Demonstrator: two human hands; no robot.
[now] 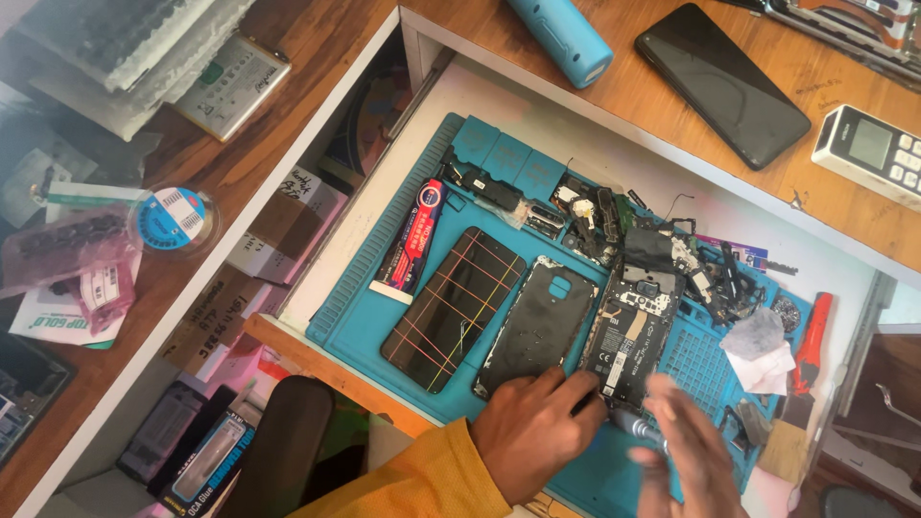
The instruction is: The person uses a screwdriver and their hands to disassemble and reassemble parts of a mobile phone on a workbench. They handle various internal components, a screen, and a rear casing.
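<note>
While the opened phone (pixel 628 341) lies flat on the blue work mat (pixel 360 321) with its insides facing up, its long axis runs from the person's near edge up and slightly to the right, toward the heap of loose parts (pixel 652 240) at its far end. The left hand (pixel 532 427), coming out of a yellow sleeve (pixel 422 484), rests knuckles up at the phone's near end, fingers curled and touching its lower left corner. The right hand (pixel 686 451) is blurred; it seems wrapped around a slim grey tool (pixel 638 427) whose tip points left toward the phone's near edge, though the grip cannot be made out surely. Just left of the phone lies a dark back cover (pixel 537 326), roughly parallel to it, and further left a cracked screen (pixel 453 307) showing coloured lines, tilted the same way. A red glue tube (pixel 414 235) lies beside the screen. On the wooden desk (pixel 672 96) beyond rest a black phone (pixel 721 82) and a blue cylinder (pixel 566 38).
</note>
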